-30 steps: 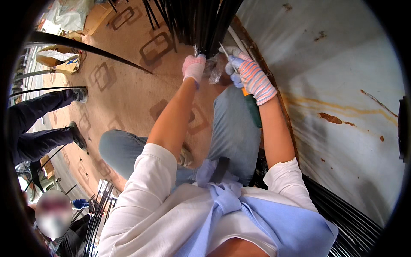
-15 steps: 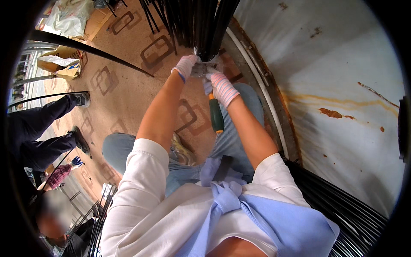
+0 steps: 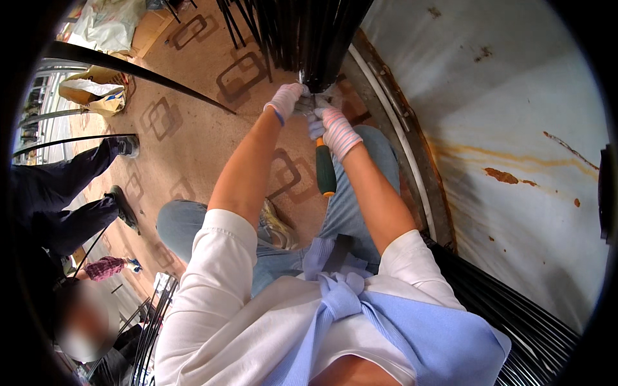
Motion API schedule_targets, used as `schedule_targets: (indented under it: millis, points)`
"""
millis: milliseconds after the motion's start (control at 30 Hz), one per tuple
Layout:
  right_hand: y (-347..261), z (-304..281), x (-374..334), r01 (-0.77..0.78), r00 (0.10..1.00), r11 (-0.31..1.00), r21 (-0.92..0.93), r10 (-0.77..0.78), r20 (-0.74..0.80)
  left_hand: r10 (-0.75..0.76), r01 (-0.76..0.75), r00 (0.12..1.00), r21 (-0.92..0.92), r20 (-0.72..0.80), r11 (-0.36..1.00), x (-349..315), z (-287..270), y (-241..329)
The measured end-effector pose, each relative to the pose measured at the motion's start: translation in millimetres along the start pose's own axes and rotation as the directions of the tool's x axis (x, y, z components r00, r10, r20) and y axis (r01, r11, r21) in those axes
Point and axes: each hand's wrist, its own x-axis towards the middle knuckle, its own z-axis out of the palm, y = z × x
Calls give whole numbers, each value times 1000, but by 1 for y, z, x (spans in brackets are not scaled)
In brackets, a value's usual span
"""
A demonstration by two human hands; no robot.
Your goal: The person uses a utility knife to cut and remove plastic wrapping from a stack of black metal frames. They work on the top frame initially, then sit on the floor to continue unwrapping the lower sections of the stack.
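Note:
A thick bundle of long black strips (image 3: 318,45) stands in front of me, with crumpled clear plastic around its near end. My left hand (image 3: 288,101), in a pale striped knit glove, is closed at the left side of that end; what its fingertips grip is hidden. Close beside it, my right hand (image 3: 336,130), gloved the same way, is closed around the upper part of a hand tool with a dark green and orange handle (image 3: 325,172). The handle points back toward me. The tool's working end is hidden by the glove and the plastic, so its kind does not show.
A pale, rust-stained curved panel (image 3: 515,148) rises on the right, with a white pipe (image 3: 402,148) along its foot. More black strips (image 3: 508,302) lie at lower right. At left are a co-worker's legs (image 3: 77,186), an open paper bag (image 3: 96,90) and a long black strip (image 3: 141,74).
My hands stay at the bundle's end, with the right hand's fingers slightly shifted and the tool handle a little higher. At left, another person's gloved hand has moved toward the right and down.

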Motion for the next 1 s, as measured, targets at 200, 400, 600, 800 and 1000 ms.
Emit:
schedule_targets:
  millis: [200,400,600,800,1000]
  points:
    - [-3,-1,11,93,992,971,-220,-109,-65,32,-21,998,234,-45,972,23,3,-6]
    - [-11,-14,46,42,992,984,-173,-21,121,2,66,987,408,-163,911,86,-11,-31]
    - [-21,-76,154,569,703,-207,-796,-380,601,71,19,976,403,-207,915,21,18,3]
    - [-48,3,31,224,871,-404,-887,-325,368,109,-27,979,418,-172,908,28,10,-8]
    - [-17,-16,7,471,862,371,-800,-386,328,190,-162,982,436,-22,886,6,-5,-7]
